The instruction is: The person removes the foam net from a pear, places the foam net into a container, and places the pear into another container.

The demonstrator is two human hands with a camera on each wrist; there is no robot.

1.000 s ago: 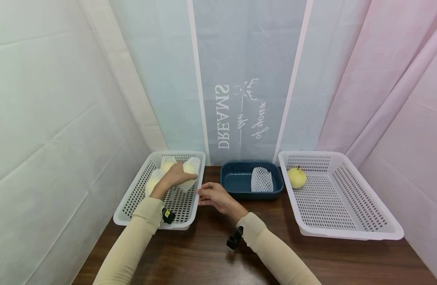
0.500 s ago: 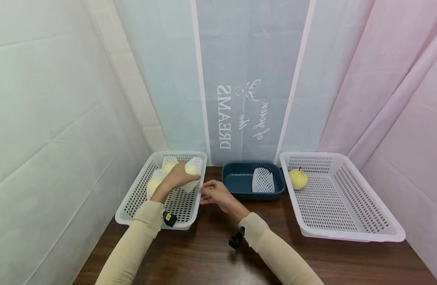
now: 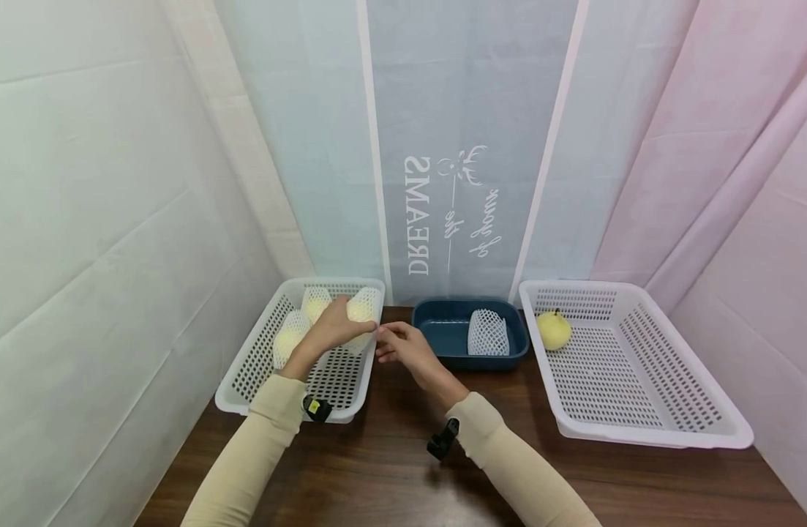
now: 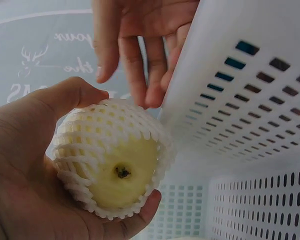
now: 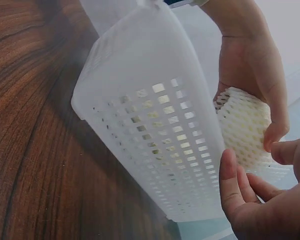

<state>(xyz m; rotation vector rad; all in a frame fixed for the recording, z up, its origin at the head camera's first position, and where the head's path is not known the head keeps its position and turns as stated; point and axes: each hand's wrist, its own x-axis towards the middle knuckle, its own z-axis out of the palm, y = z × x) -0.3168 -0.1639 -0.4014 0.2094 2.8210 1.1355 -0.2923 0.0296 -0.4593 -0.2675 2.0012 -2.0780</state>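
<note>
My left hand (image 3: 332, 326) grips a pale yellow pear (image 4: 132, 175) in a white foam net (image 4: 82, 145), at the right rim of the left white basket (image 3: 365, 380). In the left wrist view the net leaves the pear's end uncovered, with its dark spot showing. My right hand (image 3: 413, 355) is just right of that rim, its fingers loosely bent beside the net; they pinch nothing. Its thumb comes close to the left thumb in the right wrist view; I cannot tell whether they touch. Two more netted pears, one nearer (image 3: 287, 342) and one farther (image 3: 315, 301), lie in the basket.
Between the baskets stands a dark blue tub (image 3: 439, 338) holding a foam net (image 3: 487, 334). The larger white basket (image 3: 601, 380) on the right holds one bare pear (image 3: 553, 331). All stand on a brown wooden table (image 3: 377, 468), before a curtain (image 3: 465, 88).
The left hand and its netted pear have risen slightly toward the basket's right rim. My right hand has moved up from beside the rim toward the pear.
</note>
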